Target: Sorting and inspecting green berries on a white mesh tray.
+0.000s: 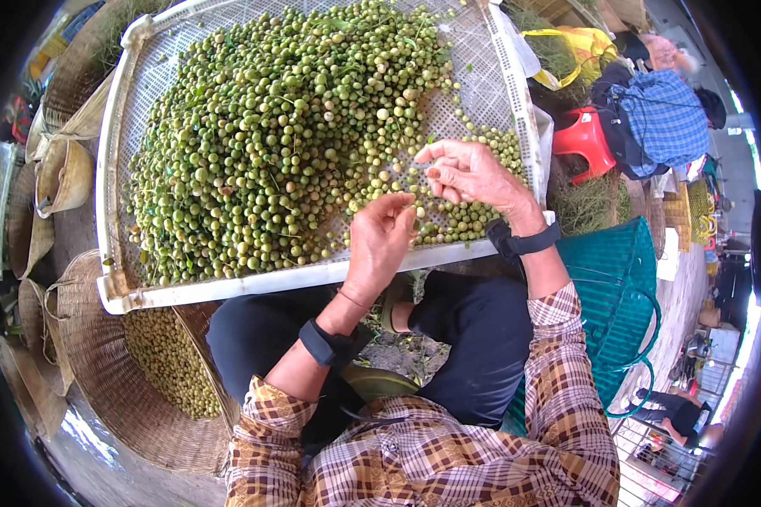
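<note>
A white plastic mesh tray [292,277] lies before me, heaped with small round green fruits [247,146] mixed with bits of leaf and stem. My left hand [383,237] is over the tray's near edge, thumb and fingertips drawn together; whether something small is between them cannot be told. To its right, my right hand [472,174] hovers above a thinner layer of fruits near the tray's right side. Its fingers are curled and the thumb is near the index finger, with a small green leaf bit [430,138] by the fingertips.
A woven basket [95,355] holding yellowish-green fruits stands at the lower left. At the right are a teal plastic basket [609,285], a red stool [586,142] and a yellow bag [583,47]. People are in the background, one in a blue checked shirt [663,120].
</note>
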Motion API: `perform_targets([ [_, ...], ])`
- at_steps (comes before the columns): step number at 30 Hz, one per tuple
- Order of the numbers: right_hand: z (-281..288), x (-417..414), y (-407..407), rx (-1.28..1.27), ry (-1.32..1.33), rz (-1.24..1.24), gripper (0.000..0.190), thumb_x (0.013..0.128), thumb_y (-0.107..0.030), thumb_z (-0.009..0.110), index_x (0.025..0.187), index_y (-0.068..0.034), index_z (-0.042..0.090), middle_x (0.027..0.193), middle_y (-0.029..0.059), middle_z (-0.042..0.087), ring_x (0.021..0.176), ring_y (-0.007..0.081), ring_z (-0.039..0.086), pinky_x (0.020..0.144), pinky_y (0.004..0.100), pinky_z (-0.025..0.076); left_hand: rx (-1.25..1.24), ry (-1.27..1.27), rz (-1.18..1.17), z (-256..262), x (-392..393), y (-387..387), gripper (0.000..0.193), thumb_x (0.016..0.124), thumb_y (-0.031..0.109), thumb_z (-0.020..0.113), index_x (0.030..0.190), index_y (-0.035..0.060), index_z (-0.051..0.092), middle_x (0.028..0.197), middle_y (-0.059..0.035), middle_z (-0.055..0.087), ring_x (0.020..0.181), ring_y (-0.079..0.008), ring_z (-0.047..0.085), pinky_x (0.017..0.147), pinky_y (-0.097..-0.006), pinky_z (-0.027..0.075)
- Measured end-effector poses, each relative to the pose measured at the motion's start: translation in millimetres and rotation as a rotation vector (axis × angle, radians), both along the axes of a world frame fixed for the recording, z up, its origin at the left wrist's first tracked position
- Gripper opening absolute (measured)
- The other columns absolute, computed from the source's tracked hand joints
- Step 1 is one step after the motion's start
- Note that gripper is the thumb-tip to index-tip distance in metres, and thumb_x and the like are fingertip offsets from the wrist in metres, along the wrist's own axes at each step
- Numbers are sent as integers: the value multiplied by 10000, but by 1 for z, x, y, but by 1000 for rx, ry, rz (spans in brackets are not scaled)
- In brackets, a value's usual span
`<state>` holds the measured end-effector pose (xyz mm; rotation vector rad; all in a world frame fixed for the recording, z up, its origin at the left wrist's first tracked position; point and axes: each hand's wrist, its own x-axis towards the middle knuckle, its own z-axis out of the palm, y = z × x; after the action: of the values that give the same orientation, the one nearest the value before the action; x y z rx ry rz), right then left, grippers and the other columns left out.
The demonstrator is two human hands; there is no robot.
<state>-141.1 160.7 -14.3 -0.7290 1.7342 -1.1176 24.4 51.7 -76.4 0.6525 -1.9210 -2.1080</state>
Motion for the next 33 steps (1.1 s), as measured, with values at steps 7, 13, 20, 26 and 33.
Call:
perform_targets([
  [7,-1,16,-2,-18,-100,128,457,929,-247,562,1310,-20,450,688,20,584,524,45,480,458,181,376,416,125,-15,17,-6,-6,182,890,80,603,1032,-33,626,839,-57,664,700,-84,618,633,-209,519],
  [13,-5,18,-5,-64,-177,143,465,912,-268,583,1295,-25,476,676,12,581,519,36,473,441,168,359,159,158,83,20,-5,-2,152,903,82,588,974,-50,616,816,-58,665,717,-88,635,638,-201,525],
  [20,0,18,-3,-75,-259,132,357,918,-209,572,1218,-15,550,674,-1,572,511,35,467,437,163,348,172,99,51,26,-4,-3,141,906,101,586,930,-34,617,782,-49,653,687,-85,625,605,-195,503],
  [26,-17,-18,12,-23,158,-221,171,865,-111,611,991,-3,651,747,16,618,585,51,521,515,197,413,219,75,-491,28,9,-1,130,863,102,639,889,-26,636,736,-45,650,640,-91,619,576,-227,498],
  [33,-60,-20,-11,-27,1138,-156,122,771,-97,669,864,-18,666,758,143,605,739,304,595,692,399,478,-304,17,-842,19,22,17,172,730,93,744,753,-36,634,672,-115,649,581,-207,638,570,-291,505],
])
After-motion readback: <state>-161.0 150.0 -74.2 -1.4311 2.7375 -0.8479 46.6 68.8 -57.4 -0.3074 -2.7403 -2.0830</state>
